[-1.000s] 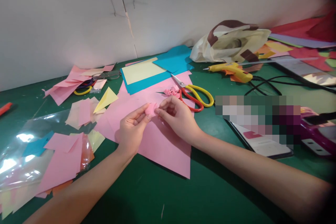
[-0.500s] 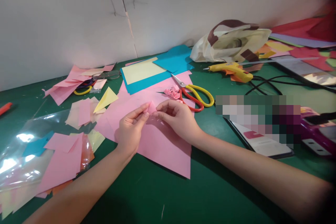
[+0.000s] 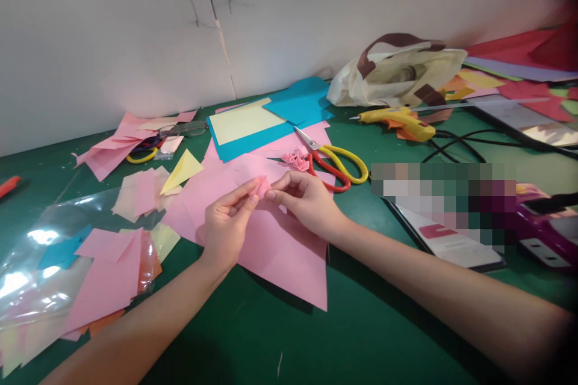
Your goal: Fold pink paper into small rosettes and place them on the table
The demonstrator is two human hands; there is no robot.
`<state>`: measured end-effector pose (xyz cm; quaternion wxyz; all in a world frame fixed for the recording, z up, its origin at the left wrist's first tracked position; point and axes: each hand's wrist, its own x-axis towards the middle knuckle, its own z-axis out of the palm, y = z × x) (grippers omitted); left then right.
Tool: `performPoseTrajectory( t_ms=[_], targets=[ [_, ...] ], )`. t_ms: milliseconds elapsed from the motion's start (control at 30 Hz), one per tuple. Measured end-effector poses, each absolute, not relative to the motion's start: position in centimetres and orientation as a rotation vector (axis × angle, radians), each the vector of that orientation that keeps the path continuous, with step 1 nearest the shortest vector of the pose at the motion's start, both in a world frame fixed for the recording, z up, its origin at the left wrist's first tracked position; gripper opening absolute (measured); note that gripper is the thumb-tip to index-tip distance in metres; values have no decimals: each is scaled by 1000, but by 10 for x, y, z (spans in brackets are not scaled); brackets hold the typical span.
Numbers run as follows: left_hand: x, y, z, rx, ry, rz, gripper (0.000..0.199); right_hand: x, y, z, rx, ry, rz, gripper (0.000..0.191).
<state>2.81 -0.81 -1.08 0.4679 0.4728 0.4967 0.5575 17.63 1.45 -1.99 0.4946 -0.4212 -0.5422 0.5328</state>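
A small folded piece of pink paper is pinched between both my hands. My left hand grips its left side between thumb and fingers. On its right edge, the thumb and fingertips of my right hand are closed. Under the hands lies a large pink sheet. Just behind my right hand rests a clump of small folded pink paper pieces. Beside the clump are scissors with one red and one yellow handle loop, lying on the sheets and table.
Blue sheets and a pale yellow sheet lie behind. A yellow glue gun, a cloth bag and a phone are on the right. Paper scraps and a clear plastic bag cover the left of the green table.
The folded pink paper has turned slightly in my fingers, and a crease now shows on it. My right fingertips have shifted a little to the right. The large pink sheet has barely moved.
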Motion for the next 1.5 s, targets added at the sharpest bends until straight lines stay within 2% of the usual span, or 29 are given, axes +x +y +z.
performPoseTrajectory(
  t_ms=[400, 700, 867, 1000, 1500],
  targets=[
    [31, -10, -7, 1113, 1187, 1367, 23, 174, 13, -18, -955, -1206, 1370, 30],
    [28, -9, -7, 1065, 1273, 1422, 22, 173, 9, -19, -963, -1328, 1272, 30],
    [27, -8, -7, 1018, 1281, 1398, 36, 174, 9, -17, -961, -1391, 1177, 16],
    [27, -9, -7, 1040, 1322, 1352, 40, 175, 10, -18, -990, -1374, 1149, 15],
    [28, -11, -4, 1178, 1275, 1210, 37, 174, 7, -14, -868, -1455, 1179, 11]
  ],
)
